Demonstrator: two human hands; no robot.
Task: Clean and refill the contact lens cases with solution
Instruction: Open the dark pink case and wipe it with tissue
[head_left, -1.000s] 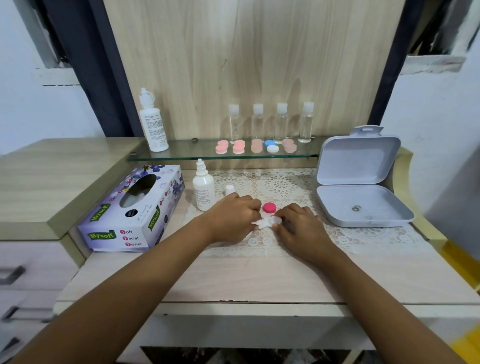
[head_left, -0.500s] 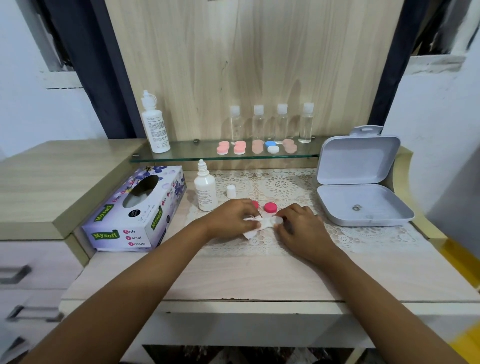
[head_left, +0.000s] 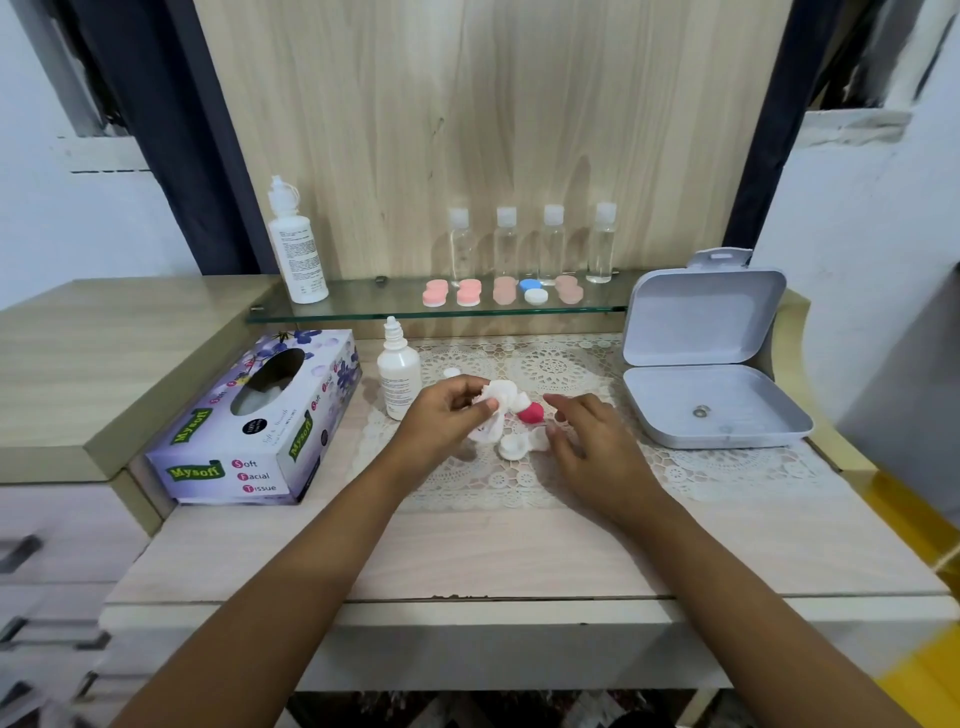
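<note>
White tissue (head_left: 493, 402): crumpled wad, lifted just above the case; probably bunched small so it fits inside a well.
Left hand (head_left: 441, 421): thumb and curled fingers pinch the tissue, with the wad sticking out toward the case.
Lens case (head_left: 513, 448): white, two wells, uncapped, lying on the lace mat (head_left: 675, 467) between the hands; mouths face up, ready for wiping and later filling.
Right hand (head_left: 589, 447): fingers loosely bent, gripping nothing; thumb tip just beside the case's right well, apparently to steady it; contact uncertain.
Pink cap (head_left: 531, 413): off, lying just behind the case, close by for reclosing.
Small white cap (head_left: 451, 372): lies behind the left hand; cannot tell whether it belongs to the case or the bottle.
Solution bottle (head_left: 398, 376): upright at the mat's left edge, near the left hand, handy for the refill.
Tissue box (head_left: 249, 426): on the table (head_left: 519, 551), left of the bottle, opening upward.
Stage (judged): drying; the refill is not yet begun.
</note>
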